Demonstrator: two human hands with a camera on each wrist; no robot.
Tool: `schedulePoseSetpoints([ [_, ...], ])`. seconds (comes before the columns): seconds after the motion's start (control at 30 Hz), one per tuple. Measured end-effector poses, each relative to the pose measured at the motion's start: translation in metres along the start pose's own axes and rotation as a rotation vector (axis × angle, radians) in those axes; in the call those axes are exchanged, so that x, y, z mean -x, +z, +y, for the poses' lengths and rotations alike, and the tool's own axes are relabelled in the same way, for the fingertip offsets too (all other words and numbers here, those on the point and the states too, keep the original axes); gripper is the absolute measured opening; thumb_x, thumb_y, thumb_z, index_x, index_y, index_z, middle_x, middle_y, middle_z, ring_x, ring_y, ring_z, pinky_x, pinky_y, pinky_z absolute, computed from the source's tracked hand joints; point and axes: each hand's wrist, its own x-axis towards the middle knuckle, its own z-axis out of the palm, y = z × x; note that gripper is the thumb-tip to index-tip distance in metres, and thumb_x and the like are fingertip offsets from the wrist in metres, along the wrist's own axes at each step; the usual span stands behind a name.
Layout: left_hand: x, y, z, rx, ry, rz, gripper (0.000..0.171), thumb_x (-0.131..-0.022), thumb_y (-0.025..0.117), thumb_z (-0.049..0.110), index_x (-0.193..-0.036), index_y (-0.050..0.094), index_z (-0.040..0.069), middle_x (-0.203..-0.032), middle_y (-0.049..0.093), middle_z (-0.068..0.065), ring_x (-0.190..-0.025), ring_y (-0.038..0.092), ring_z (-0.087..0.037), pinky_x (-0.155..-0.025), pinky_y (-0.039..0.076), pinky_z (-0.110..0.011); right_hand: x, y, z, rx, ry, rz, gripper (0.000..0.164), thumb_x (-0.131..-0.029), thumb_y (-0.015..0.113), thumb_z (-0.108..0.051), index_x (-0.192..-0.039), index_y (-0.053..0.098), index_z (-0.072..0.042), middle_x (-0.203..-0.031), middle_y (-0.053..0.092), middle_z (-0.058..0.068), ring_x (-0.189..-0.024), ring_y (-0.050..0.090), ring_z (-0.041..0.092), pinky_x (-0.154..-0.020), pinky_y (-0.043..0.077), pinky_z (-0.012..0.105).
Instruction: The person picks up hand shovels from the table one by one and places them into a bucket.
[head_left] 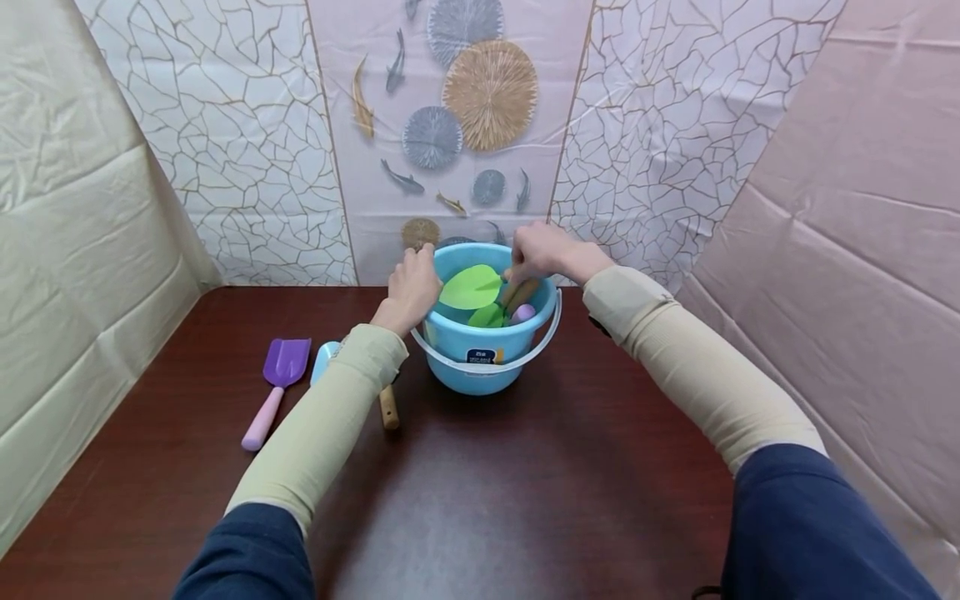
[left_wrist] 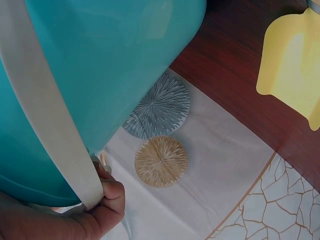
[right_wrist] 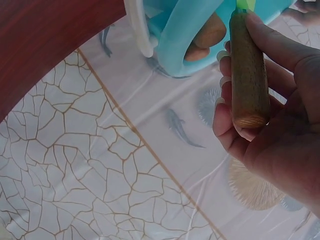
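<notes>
A light-blue bucket (head_left: 480, 343) with a white carrying handle (head_left: 480, 367) stands toward the back of the table. My left hand (head_left: 414, 285) grips its left rim; in the left wrist view the fingers (left_wrist: 114, 200) curl at the rim by the handle strap. My right hand (head_left: 546, 252) holds a green trowel (head_left: 471, 288) by its round wooden grip (right_wrist: 248, 75), with the leaf-shaped blade over the bucket's opening. Inside the bucket lie another green blade (head_left: 487, 316), wooden handles (head_left: 522, 294) and a pinkish-purple handle end (head_left: 522, 314).
Left of the bucket lie a purple shovel (head_left: 287, 362) with a pink handle and a blue shovel (head_left: 324, 361), partly behind my left forearm. A wooden handle (head_left: 388, 408) pokes out beside that arm. The left wrist view has a yellow shovel blade (left_wrist: 290, 65) on the table. Patterned cloth hangs behind.
</notes>
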Motion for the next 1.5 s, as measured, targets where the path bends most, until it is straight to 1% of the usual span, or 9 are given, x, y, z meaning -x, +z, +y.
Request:
schedulePoseSetpoints([
  [0.17, -0.001, -0.001, 0.001, 0.0, 0.001, -0.002, 0.037, -0.094, 0.046, 0.008, -0.131, 0.048, 0.003, -0.12, 0.054, -0.022, -0.1, 0.061, -0.038, -0.083, 0.053, -0.051, -0.006, 0.003, -0.002, -0.016, -0.006, -0.018, 0.028, -0.085, 0.072, -0.026, -0.068, 0.074, -0.004, -0.048, 0.046, -0.006, -0.049, 0.036, 0.01, -0.048, 0.032, 0.023],
  [0.27, 0.0, -0.001, 0.001, 0.002, 0.003, -0.004, 0.037, -0.095, 0.047, 0.008, -0.131, 0.048, 0.004, -0.12, 0.054, -0.022, -0.101, 0.061, -0.038, -0.084, 0.053, -0.051, -0.011, 0.006, -0.003, -0.032, -0.007, -0.035, 0.028, -0.085, 0.071, -0.024, -0.066, 0.071, -0.004, -0.048, 0.046, -0.006, -0.049, 0.036, 0.01, -0.049, 0.032, 0.023],
  [0.37, 0.0, 0.0, 0.0, -0.001, 0.006, -0.007, 0.036, -0.095, 0.047, 0.009, -0.13, 0.048, 0.004, -0.12, 0.054, -0.022, -0.102, 0.061, -0.039, -0.084, 0.052, -0.051, -0.014, 0.009, -0.006, -0.036, 0.0, -0.054, 0.03, -0.086, 0.07, -0.025, -0.066, 0.07, -0.003, -0.047, 0.041, -0.006, -0.046, 0.032, 0.009, -0.047, 0.03, 0.022],
  [0.63, -0.001, 0.0, -0.001, -0.014, 0.014, 0.009, 0.034, -0.094, 0.047, 0.009, -0.128, 0.049, 0.004, -0.118, 0.054, -0.022, -0.1, 0.061, -0.04, -0.082, 0.053, -0.051, -0.02, 0.015, -0.013, -0.042, 0.019, -0.062, 0.027, -0.087, 0.07, -0.027, -0.074, 0.074, -0.003, -0.049, 0.046, -0.006, -0.047, 0.038, 0.008, -0.049, 0.035, 0.023],
  [0.83, -0.004, 0.0, -0.001, -0.013, -0.001, 0.005, 0.039, -0.094, 0.048, 0.008, -0.132, 0.047, 0.006, -0.123, 0.053, -0.022, -0.103, 0.061, -0.04, -0.085, 0.052, -0.051, -0.023, 0.018, -0.016, -0.026, 0.026, -0.059, 0.03, -0.086, 0.072, -0.028, -0.065, 0.068, -0.007, -0.049, 0.044, -0.006, -0.05, 0.038, 0.01, -0.052, 0.035, 0.025],
  [0.97, -0.004, 0.0, -0.001, -0.004, -0.016, -0.009, 0.042, -0.094, 0.048, 0.008, -0.136, 0.045, 0.007, -0.127, 0.052, -0.022, -0.106, 0.06, -0.04, -0.087, 0.051, -0.052, -0.026, 0.021, -0.017, -0.008, 0.025, -0.062, 0.032, -0.086, 0.072, -0.03, -0.064, 0.067, -0.008, -0.049, 0.043, -0.006, -0.052, 0.039, 0.012, -0.053, 0.035, 0.026],
  [1.17, -0.003, 0.0, -0.001, -0.011, -0.013, 0.006, 0.04, -0.094, 0.047, 0.008, -0.134, 0.047, 0.007, -0.125, 0.053, -0.022, -0.104, 0.061, -0.04, -0.085, 0.052, -0.052, -0.031, 0.027, -0.019, 0.027, 0.025, -0.037, 0.025, -0.084, 0.074, -0.032, -0.073, 0.073, -0.009, -0.059, 0.06, -0.004, -0.062, 0.054, 0.014, -0.06, 0.043, 0.027],
  [1.23, -0.004, 0.0, -0.001, -0.015, -0.008, 0.012, 0.04, -0.094, 0.047, 0.008, -0.133, 0.047, 0.006, -0.124, 0.053, -0.022, -0.104, 0.061, -0.04, -0.085, 0.052, -0.052, -0.033, 0.028, -0.019, 0.033, 0.028, -0.037, 0.025, -0.084, 0.074, -0.032, -0.073, 0.074, -0.01, -0.063, 0.063, -0.003, -0.064, 0.056, 0.015, -0.061, 0.044, 0.028],
  [1.5, -0.003, 0.001, -0.001, -0.019, -0.008, 0.015, 0.041, -0.092, 0.048, 0.007, -0.133, 0.047, 0.006, -0.123, 0.053, -0.022, -0.105, 0.06, -0.041, -0.085, 0.051, -0.051, -0.035, 0.03, -0.023, 0.02, 0.032, -0.071, 0.023, -0.085, 0.073, -0.029, -0.073, 0.072, -0.009, -0.059, 0.056, -0.005, -0.06, 0.05, 0.012, -0.058, 0.04, 0.024],
])
